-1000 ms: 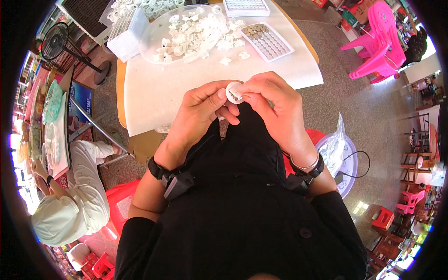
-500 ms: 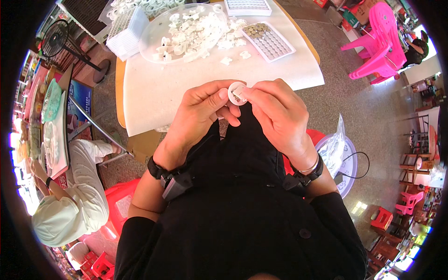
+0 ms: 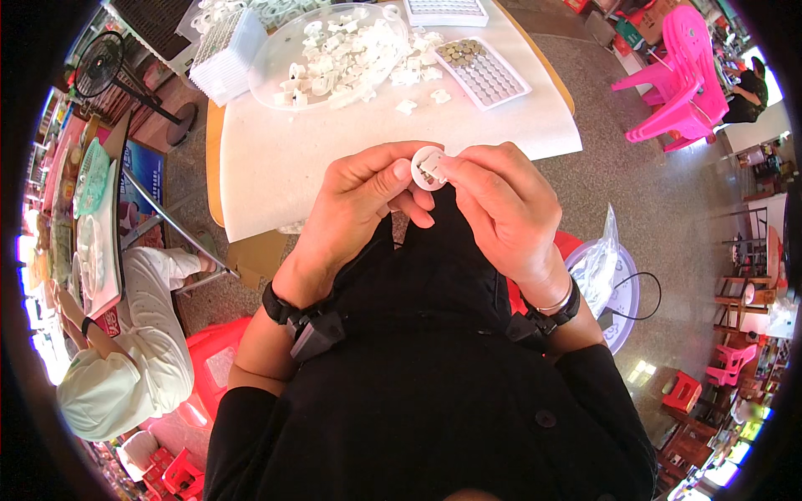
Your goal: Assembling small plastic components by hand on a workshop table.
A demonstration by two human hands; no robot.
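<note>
Between my hands, just off the table's near edge, is a small round white plastic piece (image 3: pixel 422 177). My left hand (image 3: pixel 365 190) pinches its left rim between thumb and fingers, the lower fingers curled below it. Over the piece's open face sits a small flat white plastic part (image 3: pixel 433 165). The thumb and forefinger of my right hand (image 3: pixel 507 200) are closed on that part's right side. Some small brownish detail shows inside the round piece, too small to make out.
On the paper-covered table (image 3: pixel 284 167) stand a clear round tray (image 3: pixel 261 79) heaped with white plastic parts, stacked white trays (image 3: pixel 224 63) and a white tray (image 3: pixel 501 83) partly filled with brass-coloured discs. A lilac basin (image 3: pixel 625 292) is at my right; a seated person (image 3: pixel 150 334) works at left.
The flat white part has turned slightly and now covers more of the round piece's opening. My right hand has shifted a little to the right.
</note>
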